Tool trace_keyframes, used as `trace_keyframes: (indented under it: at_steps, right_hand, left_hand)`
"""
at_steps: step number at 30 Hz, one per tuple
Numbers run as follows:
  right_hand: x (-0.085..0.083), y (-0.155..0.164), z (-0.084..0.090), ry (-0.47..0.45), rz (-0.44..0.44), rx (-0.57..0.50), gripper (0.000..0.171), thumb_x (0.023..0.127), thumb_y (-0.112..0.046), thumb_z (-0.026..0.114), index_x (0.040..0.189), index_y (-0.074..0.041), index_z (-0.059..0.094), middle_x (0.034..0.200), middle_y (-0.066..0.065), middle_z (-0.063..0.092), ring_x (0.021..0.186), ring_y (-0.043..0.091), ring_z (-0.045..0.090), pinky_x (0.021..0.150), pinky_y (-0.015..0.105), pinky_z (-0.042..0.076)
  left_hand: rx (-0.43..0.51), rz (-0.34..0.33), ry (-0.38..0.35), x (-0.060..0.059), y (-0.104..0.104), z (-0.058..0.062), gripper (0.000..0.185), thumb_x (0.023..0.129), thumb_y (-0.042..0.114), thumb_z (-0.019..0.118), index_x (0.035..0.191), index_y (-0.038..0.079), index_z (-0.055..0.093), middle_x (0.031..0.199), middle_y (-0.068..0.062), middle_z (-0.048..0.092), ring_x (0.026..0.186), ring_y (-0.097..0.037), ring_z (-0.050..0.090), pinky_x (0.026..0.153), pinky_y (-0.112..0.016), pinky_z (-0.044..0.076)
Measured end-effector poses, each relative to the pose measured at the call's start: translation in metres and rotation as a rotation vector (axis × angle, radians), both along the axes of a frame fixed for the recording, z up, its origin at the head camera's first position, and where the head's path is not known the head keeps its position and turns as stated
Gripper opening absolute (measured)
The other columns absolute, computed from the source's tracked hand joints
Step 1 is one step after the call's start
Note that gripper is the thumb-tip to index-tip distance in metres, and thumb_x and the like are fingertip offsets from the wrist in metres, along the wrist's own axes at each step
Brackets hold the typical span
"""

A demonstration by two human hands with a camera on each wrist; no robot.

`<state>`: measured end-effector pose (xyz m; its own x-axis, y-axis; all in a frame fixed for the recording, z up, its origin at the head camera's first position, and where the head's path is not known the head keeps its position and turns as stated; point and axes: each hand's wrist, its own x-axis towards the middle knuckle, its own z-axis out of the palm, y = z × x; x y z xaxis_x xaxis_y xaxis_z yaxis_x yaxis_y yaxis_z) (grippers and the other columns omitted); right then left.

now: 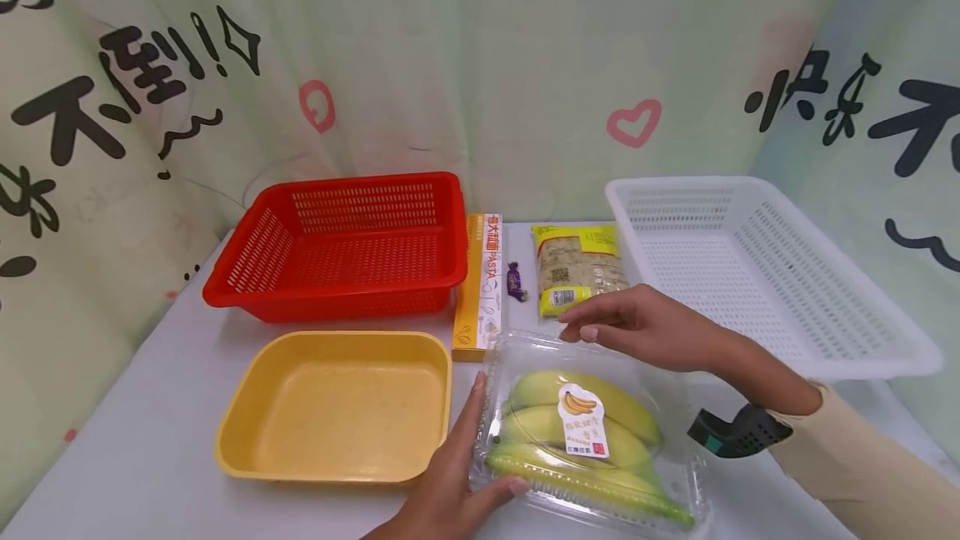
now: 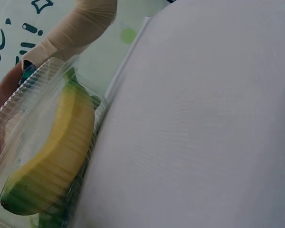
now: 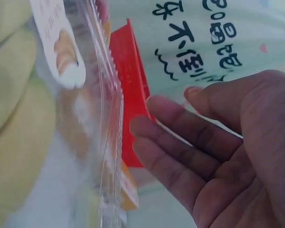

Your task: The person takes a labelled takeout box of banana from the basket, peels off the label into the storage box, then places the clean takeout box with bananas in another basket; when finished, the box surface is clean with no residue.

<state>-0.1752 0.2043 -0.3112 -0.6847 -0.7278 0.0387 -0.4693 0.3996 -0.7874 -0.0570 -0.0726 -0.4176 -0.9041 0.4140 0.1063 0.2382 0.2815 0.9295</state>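
A clear plastic box (image 1: pixel 525 348) of bananas (image 1: pixel 626 402) sits at the front of the table, with a white label (image 1: pixel 583 422) on its lid. My left hand (image 1: pixel 459 473) grips the box's left side, thumb over the near edge and fingers along the side. Over the far edge hovers my right hand (image 1: pixel 652 327), its fingers loosely extended and holding nothing. In the right wrist view a gap shows between that hand (image 3: pixel 223 161) and the box. The left wrist view shows a banana (image 2: pixel 69 147) through the box wall; most of the left hand is hidden there.
A yellow tray (image 1: pixel 337 473) lies left of the box, with a red basket (image 1: pixel 345 305) behind it. A pasta box (image 1: pixel 478 290), a purple-wrapped candy (image 1: pixel 515 282) and a yellow-and-clear bag (image 1: pixel 577 269) stand at the back. At right is a white basket (image 1: pixel 750 273).
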Motion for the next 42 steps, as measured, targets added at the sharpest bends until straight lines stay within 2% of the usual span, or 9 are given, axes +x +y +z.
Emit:
trace_keyframes:
  at_steps: [6,12,16,19,25,30,34,38,42]
  right_hand:
    - [0.017,-0.005,-0.001,-0.059,0.063,-0.022,0.027,0.099,-0.011,0.058,0.122,0.001,0.064,0.114,0.010,0.069,0.107,0.020,0.065,0.088,0.027,0.052]
    - [0.026,-0.003,-0.006,-0.122,0.052,0.024,0.028,0.099,-0.015,0.059,0.124,-0.006,0.065,0.120,0.010,0.067,0.112,0.025,0.062,0.089,0.025,0.051]
    - [0.029,-0.001,-0.009,-0.130,0.062,0.014,0.028,0.099,-0.015,0.059,0.124,-0.007,0.065,0.120,0.010,0.067,0.112,0.021,0.062,0.089,0.025,0.051]
    - [0.030,-0.001,-0.010,-0.112,0.073,0.004,0.027,0.098,-0.015,0.059,0.123,-0.006,0.066,0.118,0.007,0.068,0.110,0.018,0.063,0.088,0.027,0.052]
    - [0.032,-0.004,-0.012,-0.012,0.100,0.011,0.026,0.097,-0.016,0.061,0.119,-0.005,0.069,0.110,-0.006,0.071,0.106,0.013,0.064,0.088,0.027,0.052]
    - [0.032,-0.007,-0.011,0.046,0.092,0.016,0.023,0.096,-0.014,0.064,0.116,-0.007,0.070,0.111,-0.001,0.070,0.103,0.013,0.065,0.086,0.031,0.054]
    - [0.031,-0.008,-0.011,0.079,0.057,0.075,0.023,0.092,-0.009,0.067,0.115,-0.009,0.071,0.113,0.000,0.070,0.103,0.012,0.064,0.085,0.033,0.055]
    - [0.030,-0.009,-0.012,0.060,0.034,0.128,0.025,0.090,-0.006,0.069,0.115,-0.009,0.071,0.111,-0.003,0.070,0.097,0.010,0.064,0.082,0.031,0.055]
    - [0.029,-0.012,-0.013,0.075,0.038,0.147,0.025,0.088,-0.005,0.070,0.112,-0.009,0.072,0.106,-0.004,0.069,0.089,0.008,0.063,0.077,0.029,0.056]
  left_hand:
    - [0.002,0.009,0.002,0.000,0.001,-0.002,0.108,0.082,0.040,0.075,0.157,0.028,-0.001,0.161,0.011,0.002,0.146,-0.016,0.011,0.115,-0.040,0.016]
    - [-0.006,0.008,0.015,0.000,0.002,-0.002,0.106,0.083,0.042,0.074,0.157,0.029,-0.001,0.161,0.011,0.002,0.146,-0.017,0.010,0.115,-0.041,0.016]
    - [-0.007,0.005,0.012,0.000,0.002,-0.002,0.106,0.084,0.041,0.074,0.157,0.030,-0.002,0.161,0.010,0.002,0.146,-0.017,0.010,0.114,-0.043,0.017]
    - [-0.010,0.003,0.015,0.001,0.002,-0.002,0.106,0.084,0.041,0.074,0.157,0.029,-0.002,0.162,0.010,0.002,0.146,-0.017,0.010,0.114,-0.042,0.016]
    - [-0.010,-0.005,0.027,0.000,0.001,-0.002,0.107,0.084,0.041,0.074,0.157,0.027,-0.002,0.162,0.008,0.003,0.146,-0.017,0.010,0.115,-0.040,0.016]
    - [-0.010,-0.003,0.017,0.000,0.001,-0.001,0.107,0.083,0.040,0.074,0.157,0.027,-0.002,0.162,0.008,0.003,0.146,-0.016,0.010,0.115,-0.040,0.017]
    - [-0.013,0.004,-0.010,0.000,0.001,-0.001,0.106,0.084,0.041,0.074,0.157,0.031,-0.002,0.162,0.012,0.004,0.146,-0.015,0.011,0.114,-0.043,0.017]
    - [-0.006,-0.004,-0.030,-0.001,0.001,-0.001,0.105,0.084,0.041,0.073,0.156,0.033,-0.002,0.161,0.014,0.003,0.146,-0.014,0.011,0.114,-0.043,0.017]
    - [0.010,-0.017,-0.016,-0.001,0.000,-0.001,0.104,0.085,0.040,0.073,0.157,0.031,-0.002,0.161,0.014,0.003,0.146,-0.013,0.009,0.115,-0.037,0.016]
